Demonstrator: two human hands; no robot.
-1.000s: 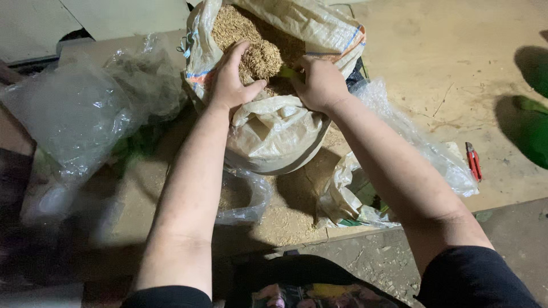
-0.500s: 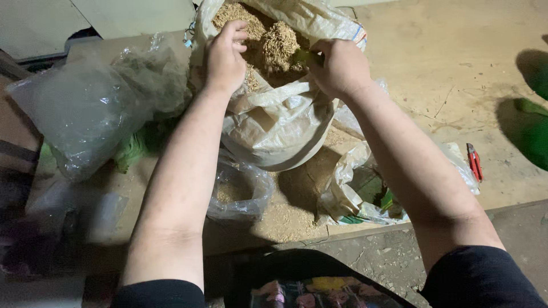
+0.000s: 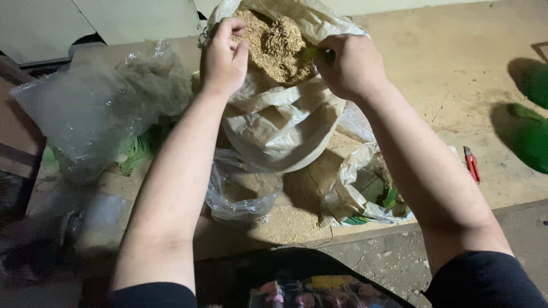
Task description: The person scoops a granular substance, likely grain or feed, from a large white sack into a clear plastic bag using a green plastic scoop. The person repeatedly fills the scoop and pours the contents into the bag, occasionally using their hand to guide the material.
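While arms extend — left hand (image 3: 224, 57), right hand (image 3: 351, 64) grip sack (image 3: 279, 122).

1. A crumpled clear plastic bag (image 3: 94, 111) lies to my left, with green leaves (image 3: 137, 151) showing under its edge.
2. A smaller clear bag (image 3: 242, 191) sits near me, on a floor dusted with spilled sawdust (image 3: 288, 219).
3. Another crinkled plastic bag (image 3: 362, 188) to my right has green scraps inside.
4. A small red cutter (image 3: 471, 164) lies on the bare concrete floor (image 3: 445, 68).
5. Two green shapes (image 3: 531, 120) sit at the far right; I cannot tell what they are.
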